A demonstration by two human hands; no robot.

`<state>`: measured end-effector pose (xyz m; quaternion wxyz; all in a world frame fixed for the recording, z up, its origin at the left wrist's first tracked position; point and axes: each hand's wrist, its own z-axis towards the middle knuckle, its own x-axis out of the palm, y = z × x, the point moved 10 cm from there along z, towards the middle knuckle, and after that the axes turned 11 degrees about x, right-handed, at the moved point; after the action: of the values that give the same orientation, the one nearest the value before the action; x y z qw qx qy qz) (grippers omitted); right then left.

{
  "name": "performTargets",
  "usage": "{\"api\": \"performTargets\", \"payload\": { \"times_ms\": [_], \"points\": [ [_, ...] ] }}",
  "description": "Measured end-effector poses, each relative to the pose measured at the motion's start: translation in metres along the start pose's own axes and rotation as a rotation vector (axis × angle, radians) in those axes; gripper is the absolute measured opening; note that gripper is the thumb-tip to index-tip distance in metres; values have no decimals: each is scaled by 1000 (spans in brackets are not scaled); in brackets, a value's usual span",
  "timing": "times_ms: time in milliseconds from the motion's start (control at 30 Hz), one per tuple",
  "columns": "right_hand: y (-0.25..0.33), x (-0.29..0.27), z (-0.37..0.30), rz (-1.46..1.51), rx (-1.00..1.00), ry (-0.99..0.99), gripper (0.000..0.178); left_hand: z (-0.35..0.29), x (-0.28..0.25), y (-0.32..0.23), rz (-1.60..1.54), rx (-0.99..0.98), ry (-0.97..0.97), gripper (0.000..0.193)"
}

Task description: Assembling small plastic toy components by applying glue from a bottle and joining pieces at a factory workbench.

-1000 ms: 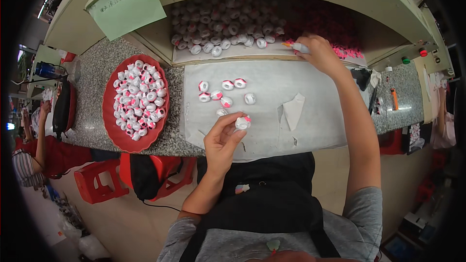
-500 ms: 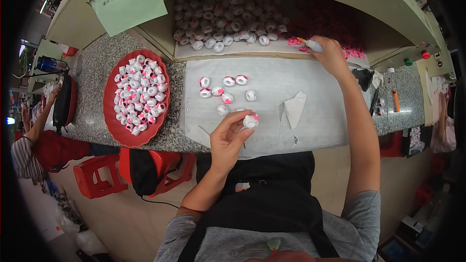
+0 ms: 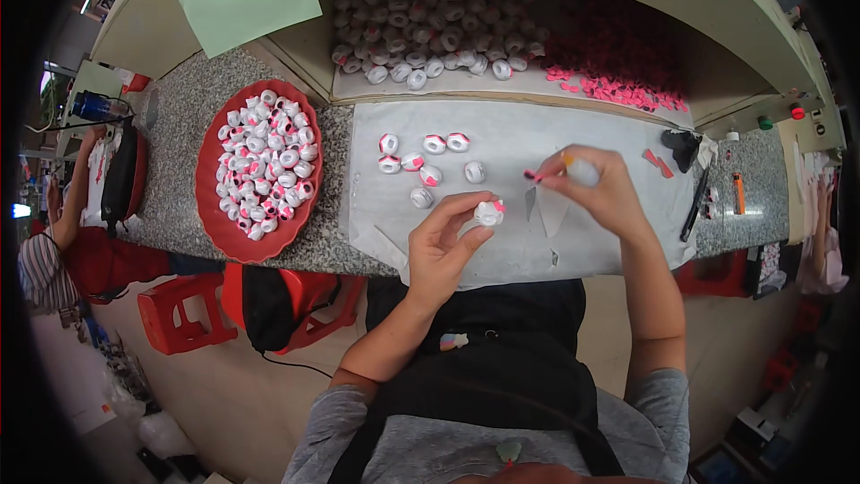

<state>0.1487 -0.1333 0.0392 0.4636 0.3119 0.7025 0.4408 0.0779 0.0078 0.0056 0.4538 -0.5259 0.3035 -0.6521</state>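
Observation:
Between thumb and fingers, my left hand pinches a small white rounded piece with a pink patch on its upper edge, just above the white sheet. My right hand is a short way to its right and closed on a small white bottle with an orange tip. At its fingertips is a tiny pink piece, slightly blurred. Several similar white pieces with pink parts lie to the left on the sheet. A pointed white paper scrap lies below my right fingers.
A red scalloped tray heaped with white-and-pink pieces stands left. The shelf behind holds piles of white pieces and pink bits. An orange tool and a black pen-like tool lie right. Red stools stand below.
My right hand has come back from the pink bits on the shelf, toward my left hand, with a pink piece now at its fingertips. My left hand sits slightly farther right.

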Motion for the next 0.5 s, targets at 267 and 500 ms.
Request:
{"api": "performTargets", "payload": {
  "times_ms": [267, 500],
  "points": [
    [5, 38, -32, 189, 57, 140, 9, 2, 4, -7, 202, 96, 72, 29],
    [7, 36, -28, 40, -4, 155, 18, 0, 16, -9, 386, 106, 234, 26]
  ]
}}
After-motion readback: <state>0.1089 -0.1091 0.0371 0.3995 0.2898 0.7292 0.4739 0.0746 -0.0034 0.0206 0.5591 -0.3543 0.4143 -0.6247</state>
